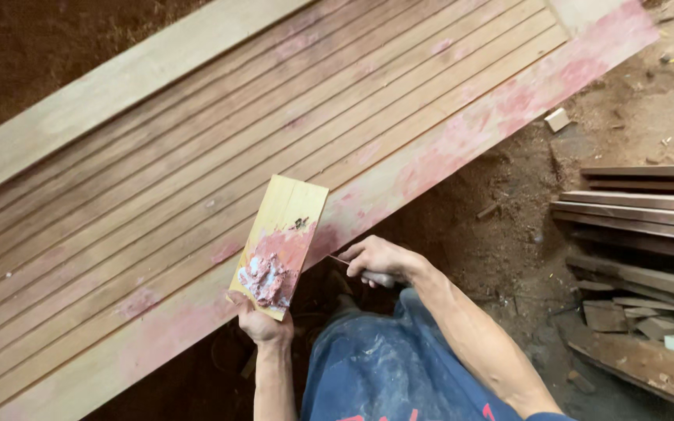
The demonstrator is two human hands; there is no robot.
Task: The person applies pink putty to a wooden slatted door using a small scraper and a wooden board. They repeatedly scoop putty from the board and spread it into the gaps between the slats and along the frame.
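Observation:
My left hand [260, 321] grips the near end of a small wooden board [282, 238] that carries a lump of pink and white filler paste [265, 277]. My right hand [376, 259] is closed on the handle of a putty knife [352, 267], whose thin blade points left toward the pink-smeared edge rail of a large slatted wooden panel [196, 156]. The small board rests tilted over that rail. Pink filler patches dot the panel's slats and rail.
A stack of wooden planks and offcuts [641, 226] lies at the right on the dirt floor [524, 234]. A small wood block [557, 119] sits by the panel's far edge. My knee in blue, dust-stained trousers [384, 366] is below.

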